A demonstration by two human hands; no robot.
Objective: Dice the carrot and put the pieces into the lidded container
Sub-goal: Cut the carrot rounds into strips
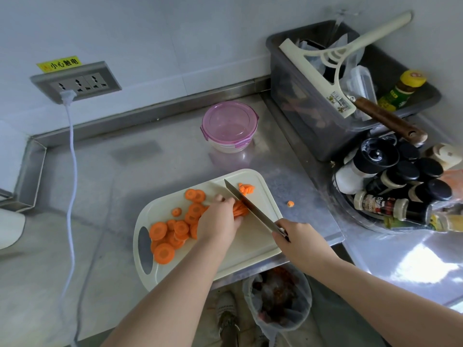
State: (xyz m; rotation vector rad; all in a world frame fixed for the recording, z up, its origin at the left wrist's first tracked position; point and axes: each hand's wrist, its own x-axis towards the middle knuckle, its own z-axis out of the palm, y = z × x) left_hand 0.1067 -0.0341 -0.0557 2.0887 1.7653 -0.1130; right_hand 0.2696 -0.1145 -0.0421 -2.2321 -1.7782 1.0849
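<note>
At lower centre of the frame, on a pale cutting board (250,249) set on the steel counter (120,176), your left hand (220,220) holds down a small stack of carrot strips (240,210) with curled fingers, close against the flat of the knife (250,206). Your right hand (299,237) is wrapped round the handle, with the blade angled toward the upper left and its edge down in the stack. A small heap of diced pieces (246,189) lies just beyond the blade near the board's upper right corner, and one stray piece (290,203) sits off the board on the counter to the right. A loose pile of round slices (165,236) fills the board's left side, not yet diced. The lidded container (229,126), pink lid on, stands well apart in the upper middle of the frame; whether its clips are latched cannot be told. Carrot like this is likely light, stiff and brittle, snapping under the edge, and the coins may roll or skid on smooth plastic, as the stray suggests. Hold each stack from above, fingertips tucked back from the blade. Diced bits are too small to pinch singly, so gather them against the blade's flat or cup them in a palm. The container's bowl looks like glass, so it may be heavy and breakable; take it by the body.
</note>
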